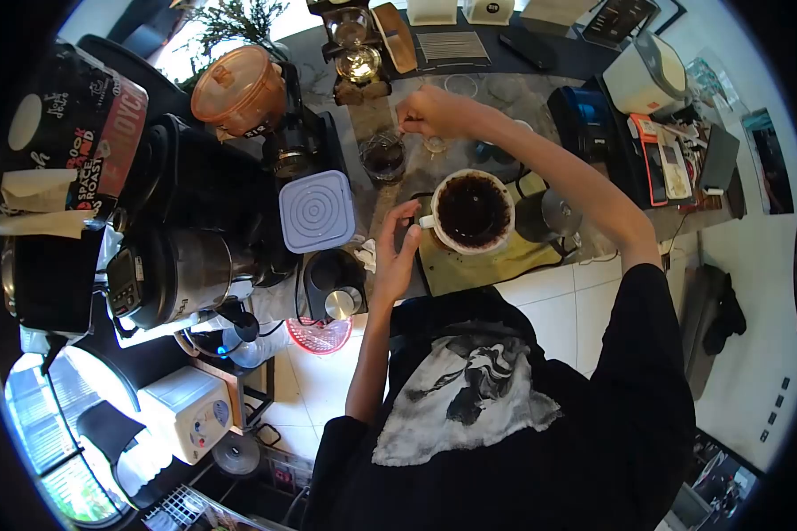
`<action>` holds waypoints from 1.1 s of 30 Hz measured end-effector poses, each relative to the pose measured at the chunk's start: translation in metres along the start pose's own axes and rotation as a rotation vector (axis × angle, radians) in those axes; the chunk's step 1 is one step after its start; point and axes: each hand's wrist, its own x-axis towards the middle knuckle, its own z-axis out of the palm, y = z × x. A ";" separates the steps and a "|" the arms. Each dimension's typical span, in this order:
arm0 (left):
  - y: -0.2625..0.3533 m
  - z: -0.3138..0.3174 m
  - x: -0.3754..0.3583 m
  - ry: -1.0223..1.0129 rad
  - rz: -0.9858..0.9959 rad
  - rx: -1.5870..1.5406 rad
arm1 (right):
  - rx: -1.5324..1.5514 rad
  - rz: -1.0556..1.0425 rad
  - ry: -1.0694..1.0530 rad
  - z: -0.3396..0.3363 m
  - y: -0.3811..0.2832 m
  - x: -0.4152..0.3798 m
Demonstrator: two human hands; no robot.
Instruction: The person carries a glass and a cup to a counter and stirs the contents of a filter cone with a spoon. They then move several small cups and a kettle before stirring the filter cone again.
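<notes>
A white coffee dripper with a side handle holds wet, dark coffee grounds, some clinging up its inner wall. My left hand is at its handle, thumb on one side and fingers on the other. Farther off, my right hand is closed in a pinch at the rim of a clear glass with dark liquid inside. Whatever thin thing the pinch holds is too small to make out. A black-grey cylinder stands right beside the dripper, on a yellow-green cloth.
At left stand a coffee machine, an orange-lidded tub and a blue-grey square lid. A black device with a round metal knob sits at the table's near edge. A lit glass brewer is at the back, a blue-black box at right.
</notes>
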 end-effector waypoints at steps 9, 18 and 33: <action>0.018 0.004 0.005 -0.082 0.027 -0.047 | 0.491 0.236 0.321 0.021 0.022 -0.026; 0.014 0.005 0.014 -0.045 0.047 0.031 | 0.863 0.285 0.658 -0.038 -0.008 -0.091; 0.030 0.029 0.014 0.077 0.129 0.232 | 0.113 0.026 0.442 -0.020 -0.079 -0.173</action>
